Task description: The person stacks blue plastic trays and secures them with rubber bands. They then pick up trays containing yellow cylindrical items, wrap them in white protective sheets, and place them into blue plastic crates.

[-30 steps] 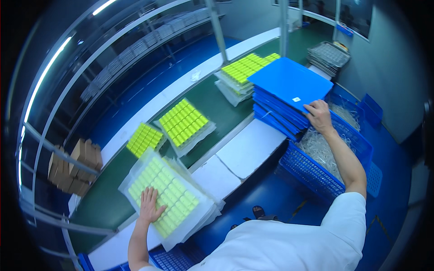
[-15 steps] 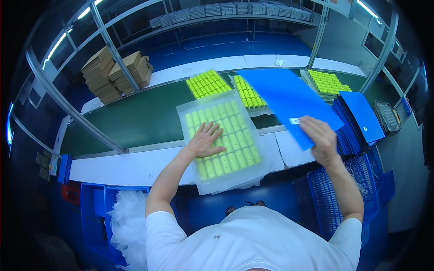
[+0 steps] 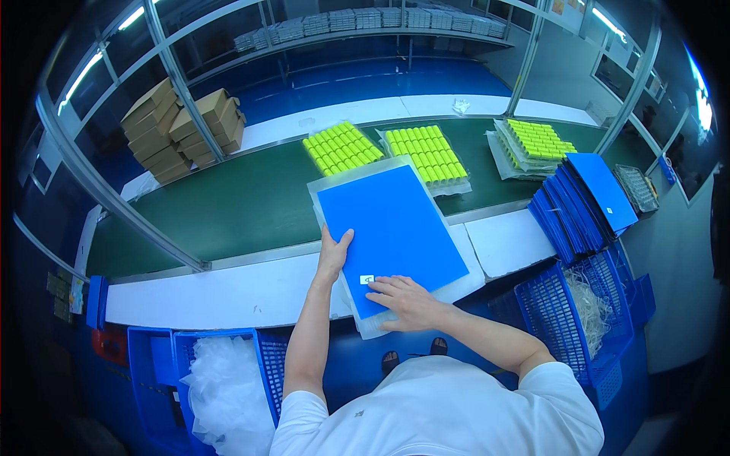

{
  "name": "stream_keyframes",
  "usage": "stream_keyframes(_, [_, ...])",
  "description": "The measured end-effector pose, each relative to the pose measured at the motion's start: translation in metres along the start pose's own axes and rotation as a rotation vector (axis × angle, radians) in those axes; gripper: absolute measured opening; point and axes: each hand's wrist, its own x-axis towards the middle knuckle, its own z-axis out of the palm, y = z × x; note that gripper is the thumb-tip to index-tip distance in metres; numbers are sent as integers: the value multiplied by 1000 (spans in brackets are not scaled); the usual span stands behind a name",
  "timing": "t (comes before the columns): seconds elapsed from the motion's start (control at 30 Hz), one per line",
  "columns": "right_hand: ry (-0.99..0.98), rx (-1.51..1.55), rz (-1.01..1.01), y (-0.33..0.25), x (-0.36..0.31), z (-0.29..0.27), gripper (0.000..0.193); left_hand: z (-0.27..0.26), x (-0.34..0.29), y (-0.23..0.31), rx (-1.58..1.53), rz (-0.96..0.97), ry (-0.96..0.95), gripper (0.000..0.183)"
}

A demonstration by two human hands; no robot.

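A flat blue sheet (image 3: pixel 395 228) with a small white label near its near left corner lies over the translucent film (image 3: pixel 468 277). The film's pale margin shows around the sheet; the yellow-green cylinders under them are hidden now. Along the sheet's left edge rests my left hand (image 3: pixel 333 254), its thumb on the sheet and apart from the fingers. My right hand (image 3: pixel 407 302) lies flat on the sheet's near edge beside the label, fingers spread.
Yellow-green cylinders stand in packs (image 3: pixel 342 148) on the green belt (image 3: pixel 251 205), with a stacked pile (image 3: pixel 536 140) farther right. Blue sheets (image 3: pixel 570 213) lean at the right above a blue basket (image 3: pixel 547 311). White film (image 3: pixel 228 387) fills a crate at lower left. Cartons (image 3: pixel 205 125) sit behind.
The blue sheet has come down from the right onto the film-covered cylinders. My right hand now lies flat on it, and my left hand has shifted from the film to the sheet's left edge.
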Motion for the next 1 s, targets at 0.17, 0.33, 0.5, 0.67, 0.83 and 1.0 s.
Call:
stream_keyframes(0.17, [247,-152,516,96,-23,-32,82,15,3,-15,-4,3,-44,70])
stream_keyframes(0.33, [254,-148,668,117,-47,-9,93,33,8,-20,79,33,-91,72])
stream_keyframes(0.5, [271,53,662,118,-47,-27,83,33,14,-7,-2,-43,-160,73])
stream_keyframes(0.67, [1011,976,805,181,-96,-16,67,-3,0,-38,-199,-246,321,77])
stream_keyframes(0.83, [752,1491,1060,192,-145,158,72,50,-61,-111,-478,-327,-66,67])
stream_keyframes(1.0, [713,1625,1025,170,-179,158,67,78,-112,-135,-366,-451,50,64])
